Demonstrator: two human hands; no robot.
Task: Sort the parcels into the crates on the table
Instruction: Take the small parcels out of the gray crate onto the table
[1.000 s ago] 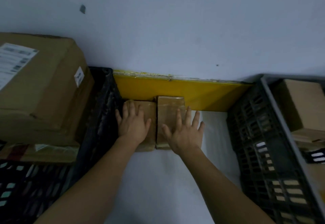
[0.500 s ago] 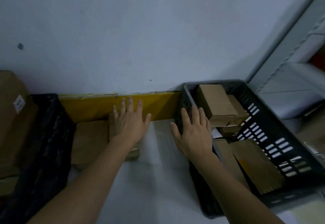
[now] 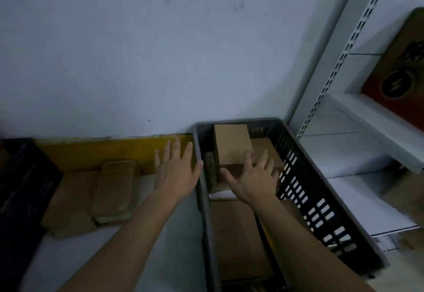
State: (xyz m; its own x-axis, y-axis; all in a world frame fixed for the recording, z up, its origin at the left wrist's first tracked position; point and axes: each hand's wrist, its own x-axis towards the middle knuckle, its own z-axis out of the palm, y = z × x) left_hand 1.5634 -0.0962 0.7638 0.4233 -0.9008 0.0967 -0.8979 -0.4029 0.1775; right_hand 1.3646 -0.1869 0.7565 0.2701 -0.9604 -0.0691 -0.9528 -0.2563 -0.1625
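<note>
Both hands are spread wide and hold nothing: the left hand (image 3: pixel 175 172) hovers beside the grey crate (image 3: pixel 321 200), the right hand (image 3: pixel 254 177) over its cardboard box (image 3: pixel 231 144). Two brown parcels (image 3: pixel 91 197) lie on the white table (image 3: pixel 142 257) against the yellow board (image 3: pixel 91 151).

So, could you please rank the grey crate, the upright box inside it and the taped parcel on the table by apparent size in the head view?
1. grey crate, by far the largest.
2. and 3. upright box and taped parcel: these look alike in size, and the parcel lies nearer the camera, so I would not rank them.
</note>
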